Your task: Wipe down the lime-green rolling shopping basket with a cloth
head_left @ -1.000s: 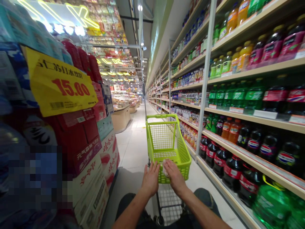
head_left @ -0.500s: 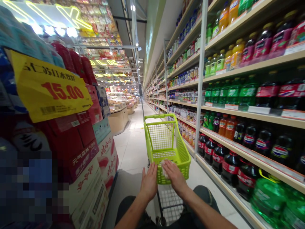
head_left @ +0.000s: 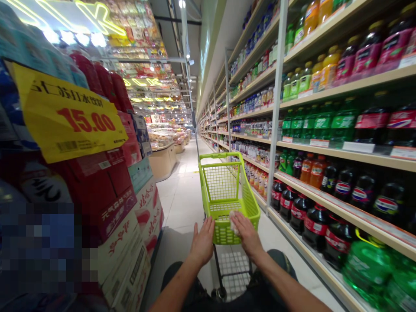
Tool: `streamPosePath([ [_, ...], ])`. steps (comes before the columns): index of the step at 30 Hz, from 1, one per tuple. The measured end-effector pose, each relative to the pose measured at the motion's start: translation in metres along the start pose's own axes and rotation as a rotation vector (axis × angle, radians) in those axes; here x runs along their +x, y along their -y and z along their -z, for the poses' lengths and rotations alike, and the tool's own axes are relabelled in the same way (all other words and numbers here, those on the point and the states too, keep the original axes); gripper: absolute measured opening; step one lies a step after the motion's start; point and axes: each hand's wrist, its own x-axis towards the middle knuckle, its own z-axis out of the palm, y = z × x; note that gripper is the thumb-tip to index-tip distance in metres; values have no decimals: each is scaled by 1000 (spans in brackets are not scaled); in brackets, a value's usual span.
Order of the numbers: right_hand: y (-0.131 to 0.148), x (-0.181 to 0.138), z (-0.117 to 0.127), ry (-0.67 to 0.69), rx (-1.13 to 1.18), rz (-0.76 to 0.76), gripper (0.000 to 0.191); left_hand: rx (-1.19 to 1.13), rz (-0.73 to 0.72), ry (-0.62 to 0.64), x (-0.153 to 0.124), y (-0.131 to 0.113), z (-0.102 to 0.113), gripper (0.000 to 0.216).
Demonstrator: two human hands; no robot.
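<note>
A lime-green shopping cart stands right in front of me, its basket end toward my knees. My left hand lies with fingers stretched out at the left corner of the basket's near wall. A crumpled white wipe is pressed against that near wall by my right hand, whose fingers cover most of it. Below the basket, the cart's dark frame and lower grey wire rack show between my legs.
Shelves of drink bottles line the right side. On the left rise stacked drink cartons with a yellow price sign. A tiled aisle runs ahead past wooden display bins.
My right hand has slid the wipe a little to the right along the basket's near wall. My left hand stays near the left corner. The view has shifted slightly.
</note>
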Motion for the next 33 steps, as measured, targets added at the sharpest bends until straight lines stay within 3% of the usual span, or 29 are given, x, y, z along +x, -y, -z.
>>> streamPosePath([
  [4, -26, 11, 22, -36, -28, -151, 51, -16, -1, 16, 3, 2, 4, 80],
  [8, 12, 7, 2, 38, -21, 47, 49, -48, 4, 11, 2, 4, 6, 80],
  [11, 40, -23, -28, 114, -23, 220, 45, -32, 66, 21, -5, 12, 1, 83],
  [13, 42, -46, -36, 159, -27, 257, 42, -12, 101, 54, -10, 18, -4, 85],
  [16, 25, -55, -18, 174, -54, 220, 42, 10, 119, 57, -13, 19, -9, 85],
  [21, -9, -21, 29, 34, -128, 66, 45, 21, 38, -85, -5, -11, -3, 78],
  [28, -13, -67, 16, 119, -156, 198, 50, 73, -192, -87, 4, -48, -7, 70],
  [33, -29, -38, 49, 5, -174, 3, 46, 66, -197, -104, 9, -56, -11, 71],
])
